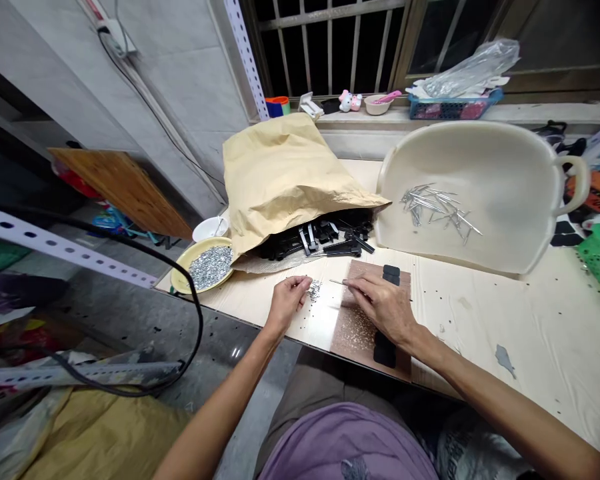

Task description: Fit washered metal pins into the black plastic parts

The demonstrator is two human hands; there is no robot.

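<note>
My left hand (291, 301) is closed in a pinch at the left edge of a small pile of tiny silvery metal pieces (316, 289). Whatever sits between its fingertips is too small to make out. To the right, my right hand (380, 301) grips a thin metal rod (337, 282), its tip pointing left toward the pile. Beneath that hand lies a brown board (353, 327) with black pads (385, 350) along its right side and pale specks on its surface. Behind both hands, black plastic parts with metal strips (320, 237) spill from a paper sack (285, 173).
A yellow bowl of small metal pieces (183, 280) stands at the table's left edge, by a white cup (207, 229). At the back right, a large white scoop-shaped basin (505, 180) holds several metal rods (430, 200). A black cable (200, 320) loops at the left.
</note>
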